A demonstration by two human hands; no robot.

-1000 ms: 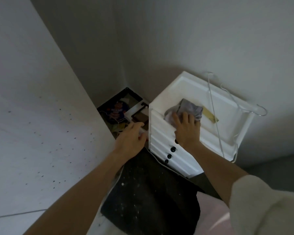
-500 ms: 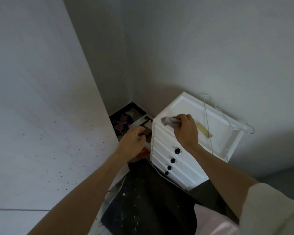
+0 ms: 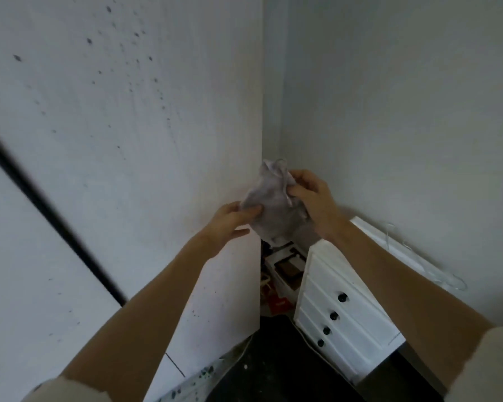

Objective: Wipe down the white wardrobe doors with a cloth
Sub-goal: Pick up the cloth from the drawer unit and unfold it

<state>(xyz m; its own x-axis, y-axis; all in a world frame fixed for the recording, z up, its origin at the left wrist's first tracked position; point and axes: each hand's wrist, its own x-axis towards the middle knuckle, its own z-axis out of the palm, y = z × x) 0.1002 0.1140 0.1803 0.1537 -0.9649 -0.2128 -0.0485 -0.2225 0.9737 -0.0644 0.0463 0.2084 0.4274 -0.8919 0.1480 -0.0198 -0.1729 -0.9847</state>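
Hidden, cut off, blurred

My right hand [image 3: 308,198] covers one side of the cloth [image 3: 273,204], and the cloth hides my left fingertips. The drawer unit [image 3: 346,314] is partly behind my right arm. The wire hanger [image 3: 447,281] is blurred. I can't identify the clutter [image 3: 282,274] in the gap.

Dark floor [image 3: 273,369] w/ white drawer unit [image 3: 340,320] standing on it, clutter [image 3: 279,282] btwn unit & wardrobe [image 3: 128,169].
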